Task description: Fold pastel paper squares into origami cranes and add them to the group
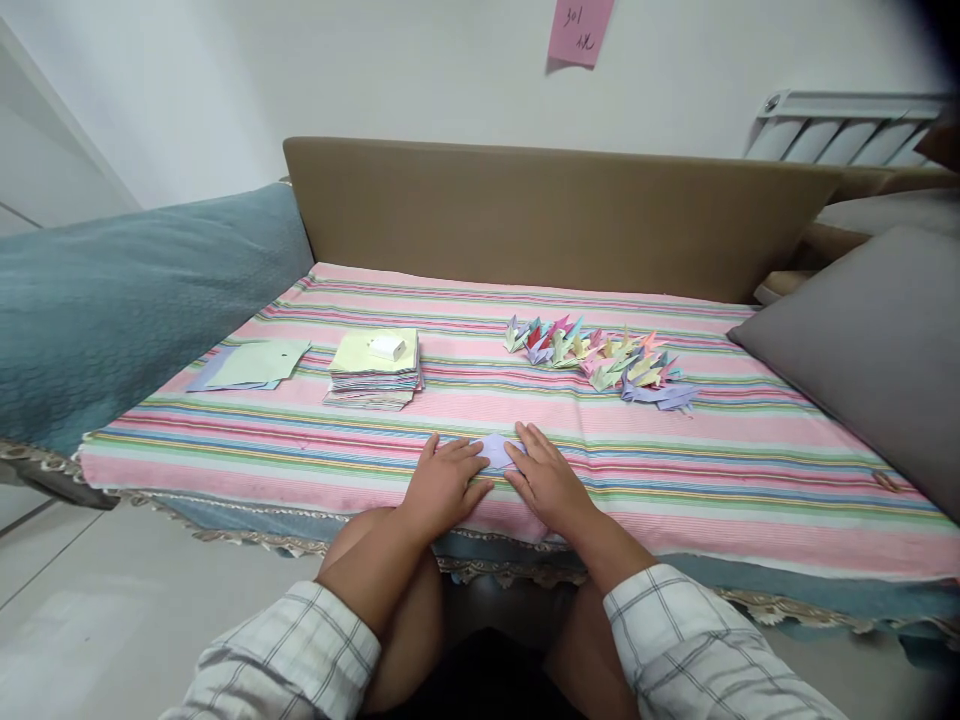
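Note:
A small piece of folded lilac paper [495, 450] lies on the striped cloth near the front edge of the seat. My left hand [448, 482] rests flat over its left end, fingers stretched out and thumb apart. From the other side, my right hand [551, 478] lies with spread fingers over the right end. The paper's middle shows between the two hands; its ends are hidden under the fingers. Farther back to the right stand several folded paper cranes [600, 358] in many colours, bunched in a slanting row.
Left of the hands is a thick stack of coloured paper squares [373, 385] with a small white block [387, 347] on top. Loose green and lilac sheets [255, 363] lie farther left. A grey cushion [877, 340] is at right, a blue armrest [150, 290] at left.

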Action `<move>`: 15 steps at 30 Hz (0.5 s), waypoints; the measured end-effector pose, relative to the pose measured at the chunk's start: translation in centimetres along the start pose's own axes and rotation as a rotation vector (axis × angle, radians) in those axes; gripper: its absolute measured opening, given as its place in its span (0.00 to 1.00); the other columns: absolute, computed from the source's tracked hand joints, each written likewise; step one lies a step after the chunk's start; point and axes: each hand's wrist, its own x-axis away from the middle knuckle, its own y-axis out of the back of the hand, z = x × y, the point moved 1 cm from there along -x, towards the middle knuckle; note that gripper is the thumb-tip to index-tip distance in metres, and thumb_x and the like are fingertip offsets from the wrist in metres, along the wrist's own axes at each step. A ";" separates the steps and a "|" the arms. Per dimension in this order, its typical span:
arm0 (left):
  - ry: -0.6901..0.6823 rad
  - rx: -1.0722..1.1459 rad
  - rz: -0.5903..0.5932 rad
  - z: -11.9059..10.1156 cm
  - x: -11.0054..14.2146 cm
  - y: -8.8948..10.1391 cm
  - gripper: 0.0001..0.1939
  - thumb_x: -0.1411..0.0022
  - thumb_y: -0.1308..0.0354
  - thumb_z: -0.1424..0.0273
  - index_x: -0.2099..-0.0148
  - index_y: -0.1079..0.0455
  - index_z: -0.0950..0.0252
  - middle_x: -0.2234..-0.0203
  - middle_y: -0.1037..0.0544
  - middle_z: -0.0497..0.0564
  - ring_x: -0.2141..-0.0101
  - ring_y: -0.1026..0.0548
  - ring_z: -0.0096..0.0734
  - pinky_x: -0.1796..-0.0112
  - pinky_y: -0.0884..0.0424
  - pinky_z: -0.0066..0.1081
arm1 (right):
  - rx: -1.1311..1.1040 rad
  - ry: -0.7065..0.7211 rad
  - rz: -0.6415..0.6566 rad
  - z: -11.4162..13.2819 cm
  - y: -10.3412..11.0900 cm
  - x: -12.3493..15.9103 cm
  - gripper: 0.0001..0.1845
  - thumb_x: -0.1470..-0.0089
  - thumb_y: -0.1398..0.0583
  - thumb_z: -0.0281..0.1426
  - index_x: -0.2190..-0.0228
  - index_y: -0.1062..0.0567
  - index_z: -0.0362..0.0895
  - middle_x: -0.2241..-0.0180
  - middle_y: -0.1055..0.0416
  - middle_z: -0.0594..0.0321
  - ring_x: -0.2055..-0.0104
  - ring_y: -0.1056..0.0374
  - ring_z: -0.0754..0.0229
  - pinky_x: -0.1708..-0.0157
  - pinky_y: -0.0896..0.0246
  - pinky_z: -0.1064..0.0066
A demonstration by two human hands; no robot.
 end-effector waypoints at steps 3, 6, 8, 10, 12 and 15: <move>-0.007 0.025 -0.041 0.4 -1.5 0.2 0.10 0.43 0.41 0.64 0.59 0.26 0.59 0.58 0.22 0.51 0.55 0.28 0.40 0.49 0.43 0.47 | -0.065 -0.023 -0.080 -0.1 0.4 -0.5 0.12 0.43 0.44 0.35 0.60 0.24 0.47 0.49 0.34 0.55 0.48 0.40 0.49 0.51 0.45 0.55; -0.055 0.051 -0.056 1.1 -2.6 0.0 0.08 0.45 0.39 0.64 0.64 0.25 0.61 0.65 0.20 0.51 0.60 0.25 0.38 0.56 0.37 0.40 | -0.168 -0.004 -0.057 -0.3 0.6 -0.9 0.08 0.44 0.43 0.33 0.65 0.24 0.47 0.62 0.28 0.58 0.59 0.36 0.55 0.58 0.42 0.61; -0.090 0.076 -0.079 1.5 -2.9 -0.2 0.07 0.44 0.39 0.64 0.66 0.24 0.61 0.67 0.20 0.50 0.62 0.25 0.36 0.58 0.36 0.37 | -0.224 0.010 -0.045 -0.4 0.6 -1.0 0.08 0.43 0.43 0.32 0.65 0.24 0.46 0.65 0.28 0.59 0.61 0.36 0.56 0.60 0.41 0.64; -0.122 0.096 -0.096 1.8 -2.9 -0.5 0.07 0.42 0.41 0.65 0.67 0.25 0.61 0.69 0.21 0.50 0.63 0.25 0.35 0.59 0.35 0.35 | -0.250 0.007 -0.045 -0.4 0.6 -1.1 0.08 0.43 0.44 0.32 0.65 0.25 0.46 0.66 0.29 0.59 0.61 0.36 0.57 0.61 0.42 0.65; -0.131 0.097 -0.104 1.9 -2.8 -0.6 0.08 0.41 0.43 0.64 0.68 0.25 0.61 0.70 0.21 0.50 0.64 0.25 0.34 0.59 0.35 0.34 | -0.260 -0.002 -0.043 -0.4 0.7 -1.2 0.09 0.42 0.45 0.32 0.66 0.25 0.46 0.66 0.29 0.59 0.62 0.36 0.57 0.61 0.43 0.65; -0.114 0.073 -0.103 1.8 -2.7 -0.7 0.09 0.40 0.44 0.63 0.67 0.26 0.62 0.70 0.22 0.50 0.64 0.26 0.35 0.59 0.35 0.34 | -0.250 -0.019 -0.039 -0.2 0.9 -1.3 0.10 0.41 0.47 0.32 0.69 0.26 0.46 0.67 0.30 0.60 0.62 0.37 0.57 0.61 0.43 0.66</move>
